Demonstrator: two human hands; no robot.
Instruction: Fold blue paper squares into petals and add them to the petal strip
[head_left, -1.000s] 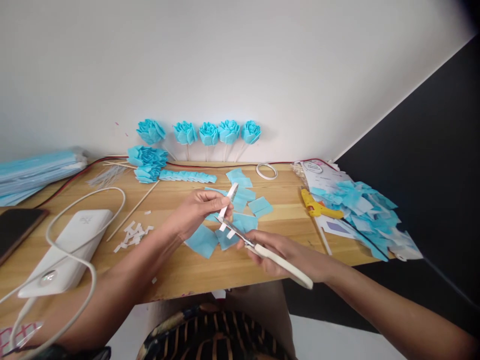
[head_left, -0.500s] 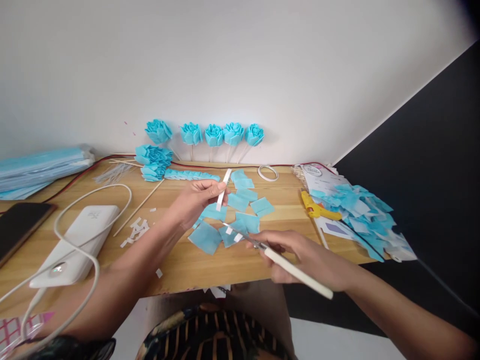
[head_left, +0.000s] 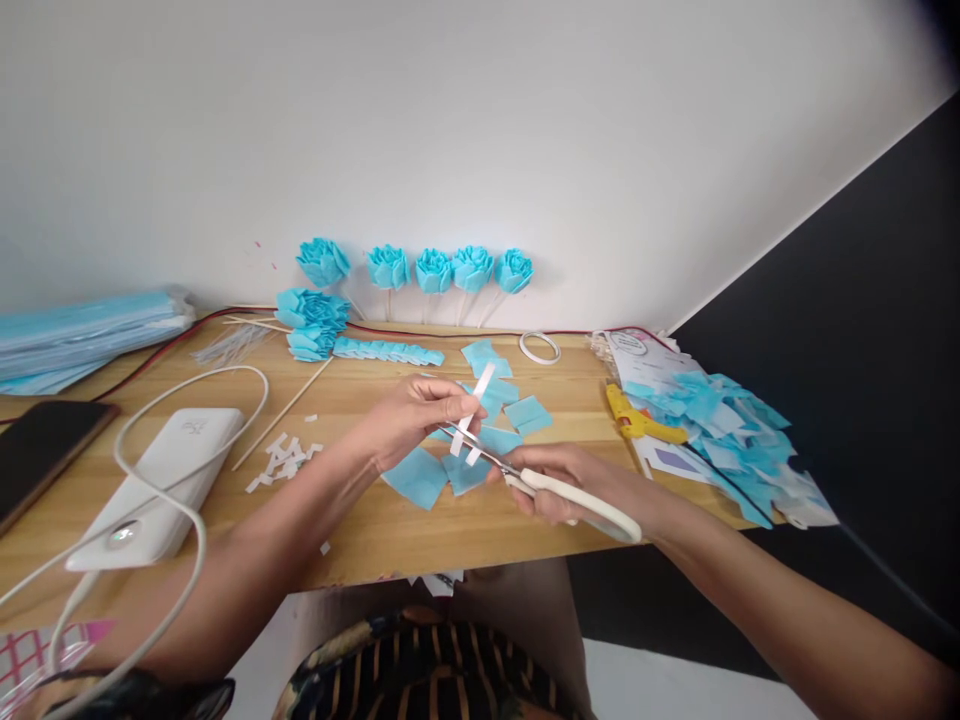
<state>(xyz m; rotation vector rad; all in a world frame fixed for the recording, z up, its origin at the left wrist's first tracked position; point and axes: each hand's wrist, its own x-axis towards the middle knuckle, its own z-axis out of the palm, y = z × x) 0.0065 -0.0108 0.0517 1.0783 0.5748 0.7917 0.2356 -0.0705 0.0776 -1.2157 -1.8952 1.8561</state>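
A narrow white strip [head_left: 484, 384] is pinched between the thumb and fingers of my left hand [head_left: 427, 415], held above the table. My right hand [head_left: 559, 485] grips a pair of scissors with cream handles [head_left: 589, 500]. Its metal blades lie across the lower part of the strip, close to my left fingertips. Whether the blades have cut through, I cannot tell. Under both hands several light-blue fabric squares [head_left: 416, 478] are spread on the wooden table [head_left: 360, 550], partly hidden by the hands. Small white cut pieces [head_left: 281, 460] form a loose pile left of my left forearm.
Several blue fabric flowers [head_left: 388, 268] on sticks lean against the wall. A white power bank [head_left: 161, 485] with a looping cable and a dark phone [head_left: 52, 450] lie at left. At right are a yellow glue gun [head_left: 641, 418] and a heap of blue scraps [head_left: 727, 420].
My hands have come together. The scissors moved up and left, and their blades now meet the strip. My left hand shifted slightly right and down with the strip.
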